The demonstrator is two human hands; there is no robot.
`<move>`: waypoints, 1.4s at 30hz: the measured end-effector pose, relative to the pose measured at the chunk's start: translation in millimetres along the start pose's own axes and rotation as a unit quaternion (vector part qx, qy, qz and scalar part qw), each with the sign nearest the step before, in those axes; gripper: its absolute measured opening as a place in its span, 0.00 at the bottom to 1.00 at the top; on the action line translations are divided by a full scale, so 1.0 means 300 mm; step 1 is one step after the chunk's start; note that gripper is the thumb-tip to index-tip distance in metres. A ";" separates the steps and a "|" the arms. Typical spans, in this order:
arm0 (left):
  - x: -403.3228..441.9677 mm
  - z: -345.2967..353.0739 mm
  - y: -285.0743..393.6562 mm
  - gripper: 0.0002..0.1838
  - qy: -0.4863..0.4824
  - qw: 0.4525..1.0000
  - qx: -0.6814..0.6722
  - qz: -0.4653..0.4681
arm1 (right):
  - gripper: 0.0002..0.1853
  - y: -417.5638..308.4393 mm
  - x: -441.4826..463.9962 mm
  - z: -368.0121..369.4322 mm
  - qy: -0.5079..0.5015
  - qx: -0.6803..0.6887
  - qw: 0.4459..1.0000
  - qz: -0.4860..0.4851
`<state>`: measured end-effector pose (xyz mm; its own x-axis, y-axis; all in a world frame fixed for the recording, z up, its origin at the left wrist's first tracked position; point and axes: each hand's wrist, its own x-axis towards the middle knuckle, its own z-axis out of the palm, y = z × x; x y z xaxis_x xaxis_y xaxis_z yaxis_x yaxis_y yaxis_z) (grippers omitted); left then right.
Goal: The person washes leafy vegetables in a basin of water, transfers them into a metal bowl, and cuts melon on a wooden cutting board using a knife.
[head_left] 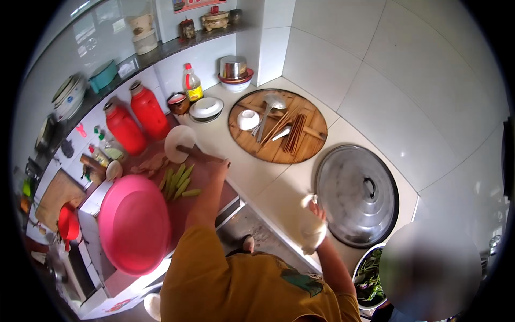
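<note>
My left hand [219, 168] is closed round the end of a long dark brown object, which looks like a knife [197, 154], over the reddish counter. The object's far end overlaps a round whitish dish [179, 143]. Close by lie several pale green vegetable pieces [177, 181]. On the right, my right hand [318, 212] grips a whitish bag [313, 232] above the light counter, beside a large metal lid [357, 194]. What is inside the bag cannot be made out.
A pink basin [134, 225] sits at the left, below two red flasks [149, 111]. A round wooden board [247, 144] bears chopsticks, ladles and a white bowl. Leafy greens [370, 279] fill a container at the lower right, partly behind a blurred round shape [432, 268].
</note>
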<state>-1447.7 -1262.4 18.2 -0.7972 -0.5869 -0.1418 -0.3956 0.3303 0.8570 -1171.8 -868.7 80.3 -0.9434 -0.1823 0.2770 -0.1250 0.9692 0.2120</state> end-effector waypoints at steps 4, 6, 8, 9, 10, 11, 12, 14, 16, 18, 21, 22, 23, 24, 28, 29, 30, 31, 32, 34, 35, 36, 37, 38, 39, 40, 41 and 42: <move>0.217 0.144 -0.194 0.33 0.161 0.984 0.016 0.073 | 0.36 -0.131 -0.020 0.067 -0.147 -0.055 0.987 0.035; 0.194 0.079 -0.173 0.27 0.066 0.997 0.015 -0.029 | 0.34 -0.137 -0.016 0.068 -0.129 0.057 0.987 0.082; 0.129 -0.025 -0.123 0.21 -0.019 0.995 0.086 -0.046 | 0.33 -0.149 0.015 0.000 -0.162 0.099 0.976 0.107; 0.048 -0.115 -0.051 0.19 -0.061 0.979 0.190 0.050 | 0.34 -0.143 0.016 0.004 -0.205 0.087 0.969 0.103; -0.042 -0.209 0.045 0.17 -0.091 0.934 0.305 0.164 | 0.35 -0.141 0.002 0.040 -0.173 0.036 0.981 0.084; -0.116 -0.286 0.116 0.15 -0.100 0.895 0.360 0.243 | 0.35 -0.145 0.000 0.044 -0.180 0.000 0.980 0.083; -0.156 -0.332 0.156 0.13 -0.103 0.880 0.375 0.272 | 0.36 -0.153 0.006 0.031 -0.186 -0.033 0.979 0.072; -0.168 -0.295 0.206 0.10 -0.015 0.932 -0.327 -0.154 | 0.36 -0.155 0.026 0.024 -0.212 0.062 0.970 0.103; -0.101 -0.324 0.080 0.09 -0.050 0.935 -0.332 -0.115 | 0.35 -0.145 0.006 0.082 -0.054 -0.024 0.997 0.053; -0.112 -0.363 0.086 0.09 -0.118 0.904 -0.400 -0.091 | 0.31 -0.146 -0.016 0.109 -0.112 0.021 0.990 0.086; -0.210 -0.434 0.208 0.07 -0.064 0.904 -0.416 -0.076 | 0.30 -0.141 -0.016 0.096 -0.108 0.014 0.991 0.083; -0.219 -0.450 0.200 0.07 -0.052 0.910 -0.403 -0.078 | 0.30 -0.139 -0.014 0.088 -0.111 0.017 0.990 0.083; -0.225 -0.469 0.196 0.08 -0.029 0.917 -0.392 -0.062 | 0.30 -0.140 -0.014 0.084 -0.112 0.019 0.990 0.082; -0.234 -0.490 0.192 0.09 -0.006 0.924 -0.379 -0.046 | 0.30 -0.142 -0.011 0.079 -0.117 0.023 0.989 0.083; -0.216 -0.528 0.071 0.19 0.056 0.941 -0.334 -0.011 | 0.31 -0.143 -0.002 0.059 -0.137 0.042 0.986 0.082; -0.209 -0.538 0.037 0.23 0.099 0.954 -0.281 0.037 | 0.31 -0.145 0.005 0.052 -0.141 0.049 0.985 0.082; -0.200 -0.542 0.009 0.26 0.134 0.960 -0.229 0.089 | 0.31 -0.148 0.008 0.046 -0.148 0.053 0.984 0.086; -0.186 -0.532 0.000 0.30 0.161 0.959 -0.181 0.145 | 0.31 -0.151 0.017 0.036 -0.153 0.059 0.982 0.089; -0.188 -0.548 0.038 0.33 0.158 0.955 -0.156 0.198 | 0.31 -0.153 0.023 0.028 -0.159 0.065 0.980 0.095; -0.218 -0.585 0.140 0.37 0.142 0.953 -0.111 0.243 | 0.31 -0.154 0.028 0.006 -0.172 0.074 0.977 0.106; -0.236 -0.598 0.175 0.37 0.130 0.960 -0.086 0.234 | 0.31 -0.161 0.034 -0.007 -0.179 0.083 0.974 0.111; -0.234 -0.594 0.195 0.37 0.122 0.965 -0.059 0.225 | 0.31 -0.160 0.038 -0.017 -0.186 0.092 0.971 0.116; -0.213 -0.571 0.200 0.36 0.116 0.956 -0.025 0.269 | 0.31 -0.164 0.043 -0.026 -0.191 0.101 0.969 0.120; -0.196 -0.545 0.216 0.35 0.112 0.943 0.008 0.312 | 0.31 -0.166 0.044 -0.034 -0.197 0.109 0.966 0.124; -0.182 -0.512 0.237 0.35 0.087 0.941 0.010 0.328 | 0.32 -0.164 0.046 -0.042 -0.201 0.118 0.964 0.129; -0.176 -0.481 0.272 0.34 0.061 0.937 0.011 0.343 | 0.32 -0.165 0.047 -0.049 -0.205 0.125 0.962 0.133; -0.189 -0.433 0.372 0.34 0.013 0.944 -0.019 0.330 | 0.32 -0.163 0.048 -0.056 -0.208 0.132 0.959 0.138; -0.188 -0.381 0.460 0.34 -0.035 0.947 -0.048 0.315 | 0.32 -0.160 0.051 -0.065 -0.213 0.136 0.957 0.142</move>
<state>-1405.2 -1268.3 201.1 -0.8910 -0.2446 0.3825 0.2085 0.5279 0.8233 -1174.2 -921.1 92.5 -0.9837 0.1220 -0.1318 0.1337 0.9875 -0.0834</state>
